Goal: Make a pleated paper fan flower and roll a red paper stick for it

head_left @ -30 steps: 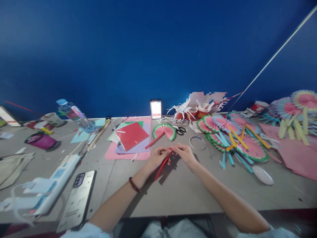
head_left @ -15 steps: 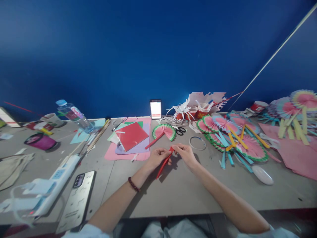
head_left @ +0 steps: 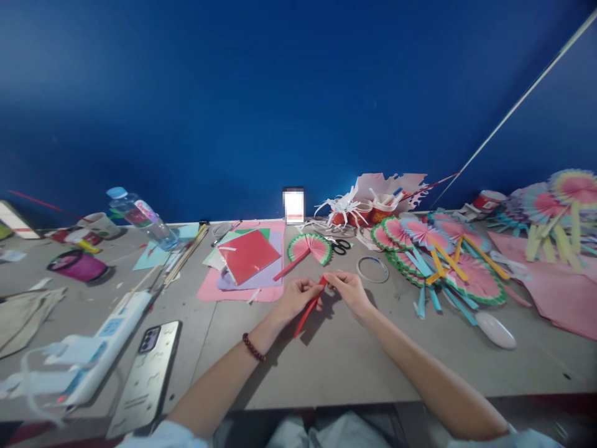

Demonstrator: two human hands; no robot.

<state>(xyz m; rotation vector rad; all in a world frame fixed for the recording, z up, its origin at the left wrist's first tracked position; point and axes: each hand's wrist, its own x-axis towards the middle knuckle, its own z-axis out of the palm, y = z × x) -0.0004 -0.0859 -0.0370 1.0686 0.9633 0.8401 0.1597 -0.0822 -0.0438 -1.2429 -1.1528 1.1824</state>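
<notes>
My left hand (head_left: 298, 297) is closed on a narrow red paper strip (head_left: 306, 316), which slants down toward me with its lower end free. At the strip's upper end, the fingers of my right hand (head_left: 347, 289) pinch the red paper. Both hands are close together above the grey table. Just beyond them lies a pleated pink paper fan (head_left: 319, 249) with a green edge and a red strip handle. Black-handled scissors (head_left: 342, 247) rest beside the fan. To the right of my hands is a roll of tape (head_left: 372, 269).
On the left are coloured paper sheets (head_left: 249, 256), a power strip (head_left: 107, 348), a phone (head_left: 144, 376) and a tilted water bottle (head_left: 142, 214). Several finished paper fans (head_left: 471, 277) and a white oval object (head_left: 495, 330) lie on the right. A lit phone (head_left: 293, 206) leans against the blue wall.
</notes>
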